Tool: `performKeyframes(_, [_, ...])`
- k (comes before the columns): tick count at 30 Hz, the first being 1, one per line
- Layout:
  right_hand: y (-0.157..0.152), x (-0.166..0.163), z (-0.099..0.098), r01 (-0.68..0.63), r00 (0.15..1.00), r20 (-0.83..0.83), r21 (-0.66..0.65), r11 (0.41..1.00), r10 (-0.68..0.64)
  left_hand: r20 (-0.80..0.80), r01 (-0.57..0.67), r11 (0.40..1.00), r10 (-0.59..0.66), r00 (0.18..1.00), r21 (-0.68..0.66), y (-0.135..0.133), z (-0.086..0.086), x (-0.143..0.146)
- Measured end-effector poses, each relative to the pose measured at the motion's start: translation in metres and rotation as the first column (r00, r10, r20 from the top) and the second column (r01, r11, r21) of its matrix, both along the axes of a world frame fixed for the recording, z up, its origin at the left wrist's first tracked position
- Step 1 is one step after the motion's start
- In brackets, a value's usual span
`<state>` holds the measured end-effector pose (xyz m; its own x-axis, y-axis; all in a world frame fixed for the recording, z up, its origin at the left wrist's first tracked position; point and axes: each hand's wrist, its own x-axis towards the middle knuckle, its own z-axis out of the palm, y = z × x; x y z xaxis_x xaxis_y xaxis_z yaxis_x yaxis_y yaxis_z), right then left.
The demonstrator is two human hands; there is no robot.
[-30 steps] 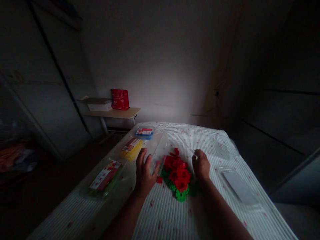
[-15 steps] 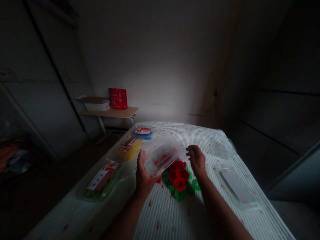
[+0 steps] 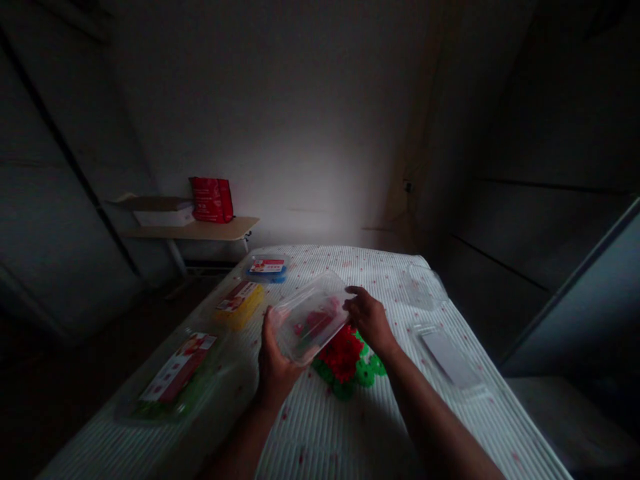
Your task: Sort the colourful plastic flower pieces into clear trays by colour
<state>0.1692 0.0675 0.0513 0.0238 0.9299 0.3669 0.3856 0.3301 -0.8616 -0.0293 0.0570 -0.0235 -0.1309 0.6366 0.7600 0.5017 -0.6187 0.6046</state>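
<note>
I hold a clear plastic box (image 3: 311,317) with a few red pieces inside, lifted above the table and tilted. My left hand (image 3: 273,363) grips its near left end, fingers closed round it. My right hand (image 3: 367,319) grips its far right end. Just beneath the box, on the white striped tablecloth (image 3: 330,427), lies a cluster of red and green building pieces (image 3: 347,360).
Along the table's left edge lie three closed packs: green (image 3: 173,380), yellow (image 3: 240,303), blue (image 3: 267,268). Clear lids or trays (image 3: 447,353) lie on the right side. A side table (image 3: 193,230) with a red bag (image 3: 210,199) and a flat box stands by the wall.
The clear box was lying on the table under my left hand; now both hands hold it raised over the red and green pieces. My right hand moved from the table to the box.
</note>
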Motion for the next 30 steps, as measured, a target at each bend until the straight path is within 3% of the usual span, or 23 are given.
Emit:
performKeyframes(4, [0.007, 0.017, 0.004, 0.057, 0.998, 0.009, -0.027, 0.998, -0.057, -0.122, -0.015, 1.000, 0.013, 0.992, -0.013, -0.003, -0.005, 0.004])
performKeyframes(7, [0.014, 0.031, 0.012, 0.138, 0.986, 0.092, -0.018, 0.990, -0.135, -0.286, 0.072, 0.994, -0.045, 0.957, 0.085, -0.007, 0.001, 0.006])
performKeyframes(10, [0.020, 0.042, 0.021, 0.150, 0.980, 0.138, -0.032, 0.988, -0.144, -0.475, 0.192, 0.971, -0.102, 0.874, 0.145, -0.010, 0.014, 0.008])
performKeyframes(13, [0.024, 0.057, 0.032, 0.126, 0.977, 0.182, -0.080, 0.989, -0.110, -0.545, 0.206, 0.963, -0.079, 0.835, 0.176, -0.007, 0.029, 0.013])
performKeyframes(17, [0.027, 0.099, 0.046, 0.303, 0.884, 0.385, -0.037, 0.952, -0.267, -0.534, 0.147, 0.969, -0.018, 0.845, 0.200, 0.010, 0.058, 0.025])
performKeyframes(19, [0.028, 0.129, 0.046, 0.412, 0.818, 0.448, -0.022, 0.911, -0.360, -0.550, 0.107, 0.984, -0.011, 0.835, 0.143, 0.023, 0.076, 0.036])
performKeyframes(21, [0.028, 0.156, 0.039, 0.585, 0.581, 0.712, -0.029, 0.810, -0.394, -0.579, 0.081, 0.996, -0.042, 0.814, 0.042, 0.039, 0.091, 0.053])
performKeyframes(23, [0.027, 0.175, 0.025, 0.641, 0.445, 0.834, -0.043, 0.766, -0.325, -0.622, 0.053, 0.996, -0.083, 0.779, -0.066, 0.055, 0.099, 0.073])
performKeyframes(26, [0.025, 0.186, 0.003, 0.646, 0.418, 0.868, -0.076, 0.759, -0.269, -0.689, -0.002, 0.978, -0.147, 0.710, -0.211, 0.077, 0.096, 0.108])
performKeyframes(30, [0.027, 0.184, -0.015, 0.641, 0.405, 0.885, -0.094, 0.762, -0.231, -0.740, -0.094, 0.936, -0.203, 0.641, -0.339, 0.096, 0.079, 0.149])
